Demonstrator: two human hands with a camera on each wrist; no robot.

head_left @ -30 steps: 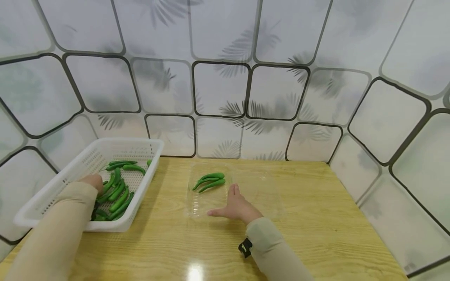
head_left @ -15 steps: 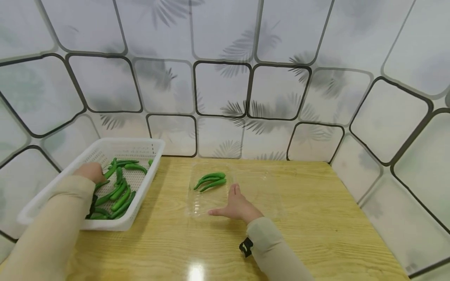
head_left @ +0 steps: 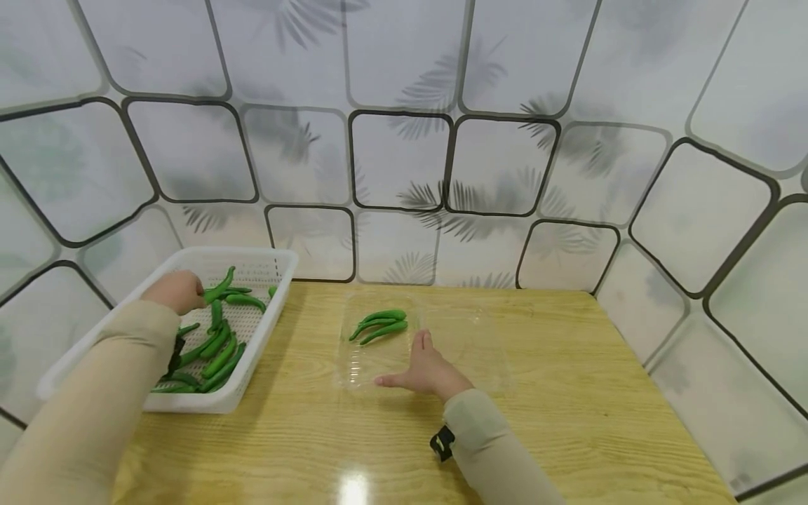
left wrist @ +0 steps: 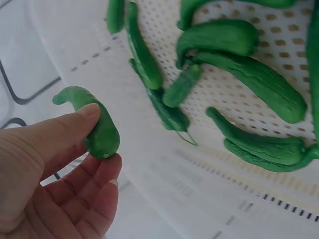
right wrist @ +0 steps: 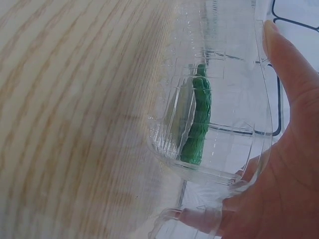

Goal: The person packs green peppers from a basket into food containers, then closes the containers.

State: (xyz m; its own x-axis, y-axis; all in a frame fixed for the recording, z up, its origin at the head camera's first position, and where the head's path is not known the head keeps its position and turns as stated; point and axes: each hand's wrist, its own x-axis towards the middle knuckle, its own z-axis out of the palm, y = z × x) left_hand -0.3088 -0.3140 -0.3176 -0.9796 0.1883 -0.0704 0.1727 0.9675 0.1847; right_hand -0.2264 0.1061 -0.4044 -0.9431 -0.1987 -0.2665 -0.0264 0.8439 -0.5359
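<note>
Head view: on the wood-grain table (head_left: 568,428) stands a white perforated plastic basket (head_left: 196,402), with an open clear plastic clamshell (head_left: 379,365) lying near it. The right hand (head_left: 426,372), thumb and fingers spread, rests on the clamshell. The left hand (head_left: 177,293) has come up from the loose green peppers (head_left: 219,348) in the basket. Three peppers (head_left: 381,325) lie in the clamshell's left half. Pinched between left thumb and fingers, one curved pepper (left wrist: 103,134) is apart from the others, apparently singled out.

On the table (head_left: 568,393), a basket (head_left: 196,403) stands left of a container (head_left: 372,370).
</note>
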